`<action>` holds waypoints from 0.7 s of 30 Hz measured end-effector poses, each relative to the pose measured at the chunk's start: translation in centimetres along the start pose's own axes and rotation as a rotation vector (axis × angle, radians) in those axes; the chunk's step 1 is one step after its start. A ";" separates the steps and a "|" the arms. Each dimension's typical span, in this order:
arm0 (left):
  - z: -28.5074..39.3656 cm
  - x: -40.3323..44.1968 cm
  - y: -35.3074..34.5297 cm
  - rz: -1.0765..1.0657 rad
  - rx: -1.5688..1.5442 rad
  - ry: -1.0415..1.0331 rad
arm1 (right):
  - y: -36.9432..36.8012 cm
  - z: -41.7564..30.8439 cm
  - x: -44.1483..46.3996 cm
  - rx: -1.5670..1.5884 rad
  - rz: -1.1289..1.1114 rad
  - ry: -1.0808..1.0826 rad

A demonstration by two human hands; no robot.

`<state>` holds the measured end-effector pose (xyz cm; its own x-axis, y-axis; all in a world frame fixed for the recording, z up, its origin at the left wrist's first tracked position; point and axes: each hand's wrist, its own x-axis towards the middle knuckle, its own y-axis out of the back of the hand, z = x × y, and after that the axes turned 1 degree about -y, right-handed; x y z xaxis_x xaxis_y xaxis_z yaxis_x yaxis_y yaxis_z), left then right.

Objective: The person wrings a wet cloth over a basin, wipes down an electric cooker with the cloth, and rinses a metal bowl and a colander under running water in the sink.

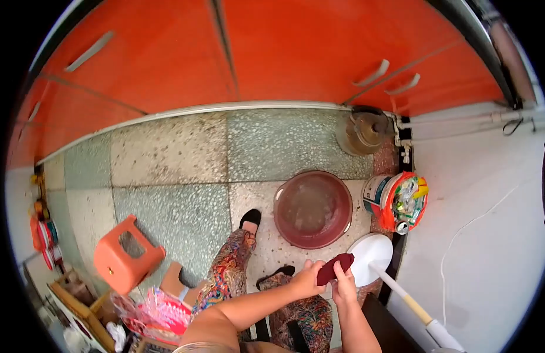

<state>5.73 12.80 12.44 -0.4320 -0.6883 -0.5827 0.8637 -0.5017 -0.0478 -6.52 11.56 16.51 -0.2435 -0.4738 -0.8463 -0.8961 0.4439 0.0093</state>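
A dark red cloth [334, 269], bunched into a small bundle, is held between both hands above the floor, near my knees. My left hand [309, 279] has its fingers closed on the bundle's left end. On the other side, my right hand [343, 285] grips it with the thumb laid over the top. Just beyond the hands stands a round reddish-brown basin [313, 209] with cloudy water in it. Right behind the cloth lies the white round disc [372, 259] of a long-handled tool.
An orange stool [126, 254] stands at the left. To the right are a trash bucket [375, 194] with an orange-red bag and an old metal kettle [360, 132]. Red cabinets [284, 53] line the back, a white wall [478, 194] the right. Pink bags [158, 312] lie at lower left.
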 end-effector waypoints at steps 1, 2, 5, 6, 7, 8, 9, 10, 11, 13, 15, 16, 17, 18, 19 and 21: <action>0.7 -1.5 0.6 0.039 -0.015 -0.033 | -0.3 -0.3 -1.5 -0.012 -0.009 -0.011; 1.5 -2.9 1.2 0.081 -0.024 -0.072 | -1.0 -0.9 -3.0 0.004 -0.046 0.013; 5.5 -7.3 3.4 0.203 -0.066 -0.186 | -4.2 -3.8 -7.8 -0.076 -0.107 0.125; 6.6 -8.5 4.1 0.261 -0.016 -0.238 | -6.0 -5.0 -9.5 -0.162 -0.139 0.207; 8.3 -10.2 5.2 0.325 -0.003 -0.272 | -8.1 -6.4 -11.6 -0.256 -0.201 0.268; 10.4 -11.9 6.8 0.392 0.013 -0.306 | -10.4 -7.9 -14.1 -0.391 -0.215 0.308; 13.0 -14.1 8.6 0.448 0.005 -0.313 | -12.2 -9.3 -15.9 -0.473 -0.269 0.372; 14.0 -15.4 9.8 0.522 0.009 -0.317 | -13.9 -10.3 -17.5 -0.557 -0.319 0.437; 15.2 -17.2 11.3 0.573 -0.022 -0.346 | -15.6 -11.3 -18.9 -0.608 -0.413 0.525; 17.4 -20.5 15.0 0.665 -0.040 -0.397 | -19.5 -13.2 -21.4 -0.676 -0.527 0.611; 18.6 -24.1 18.8 0.713 -0.140 -0.518 | -23.5 -14.0 -23.9 -0.743 -0.675 0.677; 19.4 -26.3 20.9 0.706 -0.175 -0.521 | -25.6 -14.4 -25.1 -0.756 -0.720 0.701; 20.2 -28.7 22.9 0.679 -0.289 -0.484 | -27.7 -14.6 -26.4 -0.739 -0.793 0.674; 20.8 -31.0 24.9 0.647 -0.401 -0.451 | -29.9 -14.8 -27.7 -0.722 -0.864 0.645; 20.8 -32.6 26.6 0.659 -0.461 -0.489 | -31.7 -14.9 -28.9 -0.732 -0.904 0.660; 20.7 -36.2 29.3 0.715 -0.539 -0.574 | -35.1 -14.8 -31.2 -0.855 -1.010 0.622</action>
<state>41.31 12.20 48.96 0.2854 -0.9458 -0.1548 0.9052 0.3190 -0.2807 27.02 -0.48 50.48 0.6901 -0.6468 -0.3246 -0.6681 -0.7418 0.0581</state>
